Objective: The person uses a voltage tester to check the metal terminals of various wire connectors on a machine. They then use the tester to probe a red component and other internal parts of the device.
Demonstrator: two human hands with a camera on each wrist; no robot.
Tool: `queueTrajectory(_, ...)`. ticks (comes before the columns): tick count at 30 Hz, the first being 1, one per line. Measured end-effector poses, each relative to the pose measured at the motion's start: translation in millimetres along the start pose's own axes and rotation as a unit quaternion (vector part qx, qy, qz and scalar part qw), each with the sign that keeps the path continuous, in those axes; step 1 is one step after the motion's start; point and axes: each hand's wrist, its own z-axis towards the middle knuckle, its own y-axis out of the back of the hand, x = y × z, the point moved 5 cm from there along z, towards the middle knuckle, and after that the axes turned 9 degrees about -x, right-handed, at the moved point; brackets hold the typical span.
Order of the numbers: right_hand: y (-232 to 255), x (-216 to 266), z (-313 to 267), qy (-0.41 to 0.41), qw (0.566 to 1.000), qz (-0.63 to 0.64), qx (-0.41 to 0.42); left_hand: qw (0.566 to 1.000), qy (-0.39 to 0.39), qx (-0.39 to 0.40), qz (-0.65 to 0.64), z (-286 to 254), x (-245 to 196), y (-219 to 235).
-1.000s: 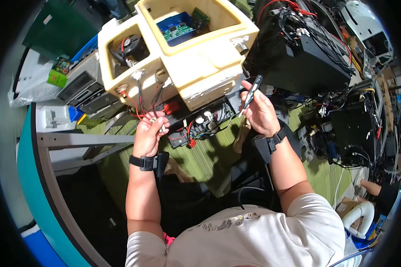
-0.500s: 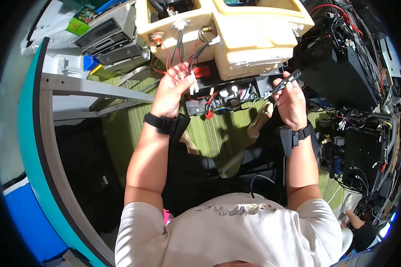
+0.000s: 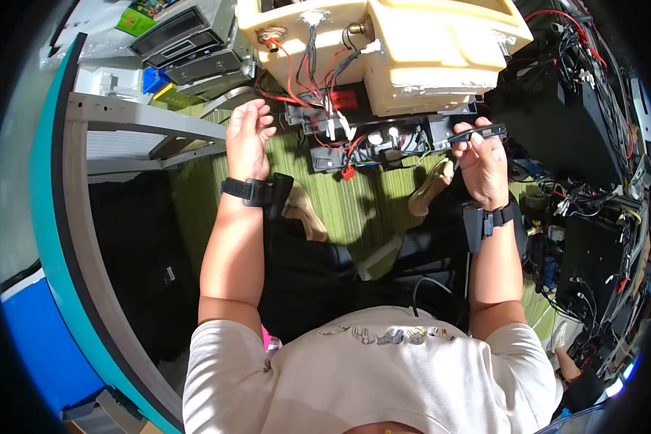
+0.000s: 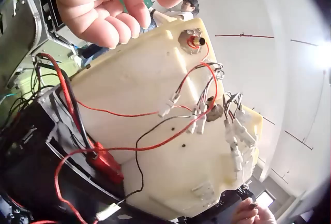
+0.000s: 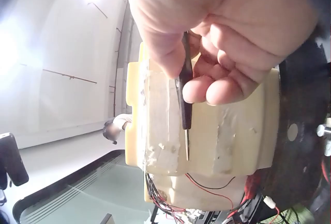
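Observation:
My left hand (image 3: 247, 143) is raised with loosely bent fingers and nothing in it, left of the hanging wires. In the left wrist view its fingers hang above the cream housing (image 4: 139, 79). White connectors (image 3: 330, 128) on red and black wires dangle from the housing front, beside a red plug (image 4: 107, 163). My right hand (image 3: 482, 168) pinches a slim black tool (image 3: 490, 132) between thumb and fingers. In the right wrist view, the tool (image 5: 186, 105) shows a thin metal tip in front of the housing.
Below the housing lies a black chassis (image 3: 390, 148) with wiring. Black equipment (image 3: 564, 116) with tangled cables stands at right. A grey metal frame (image 3: 148, 123) and a teal-edged table (image 3: 58, 210) are at left. Feet rest on the green floor (image 3: 340, 202). Another person (image 4: 181, 13) is in the background.
My left hand has released the white connectors and moved left, away from the wires. My right hand still pinches the tool, which now points more sideways. The head view has shifted.

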Motion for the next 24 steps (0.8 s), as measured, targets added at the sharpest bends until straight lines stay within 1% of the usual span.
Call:
queueTrajectory(1,1.2,-0.9,-0.2,-0.003,1.000,-0.001,-0.004,1.000,0.004,0.000,0.002,-0.1,3.5,2.9)
queueTrajectory(3,0.5,-2.5,1.1,-0.003,1.000,-0.010,0.008,0.989,0.023,0.053,0.138,1.6,13.3,5.2)
queueTrajectory(4,-0.9,-3.0,0.7,-0.009,1.000,-0.011,0.004,0.974,0.040,0.075,0.212,-4.5,15.6,-0.4)
queueTrajectory(5,0.2,-3.9,1.0,-0.009,1.000,-0.011,0.002,0.964,0.047,0.128,0.226,-3.6,27.2,0.4)
queueTrajectory(8,5.5,-8.1,3.1,-0.021,1.000,-0.018,-0.012,0.915,-0.011,0.226,0.333,-13.0,51.2,-5.3)
queueTrajectory(9,5.7,-8.6,2.1,-0.022,1.000,-0.018,-0.013,0.896,-0.030,0.243,0.371,-17.0,59.7,-3.8)
queueTrajectory(11,4.7,-8.7,3.1,-0.018,0.999,-0.030,-0.019,0.858,-0.005,0.274,0.435,-32.7,59.1,-14.1)
queueTrajectory(12,4.8,-8.2,2.5,-0.017,0.999,-0.041,-0.025,0.858,-0.003,0.273,0.435,-34.3,62.9,-14.6)
queueTrajectory(14,8.1,-8.6,1.4,-0.024,0.999,-0.037,-0.028,0.819,0.005,0.298,0.491,-37.1,76.1,-14.2)
queueTrajectory(16,8.4,-8.8,1.5,-0.029,0.998,-0.039,-0.044,0.823,-0.006,0.291,0.488,-36.3,79.8,-14.3)
queueTrajectory(21,14.4,-7.3,4.1,-0.006,0.997,-0.041,-0.065,0.831,-0.042,0.273,0.482,-22.7,82.6,-7.4)
queueTrajectory(23,16.8,-8.2,4.1,-0.015,0.997,-0.017,-0.071,0.840,-0.031,0.246,0.482,-18.7,70.9,-6.5)
queueTrajectory(24,17.5,-8.6,5.2,-0.023,0.997,-0.009,-0.073,0.857,-0.028,0.222,0.465,-13.9,69.8,-4.4)
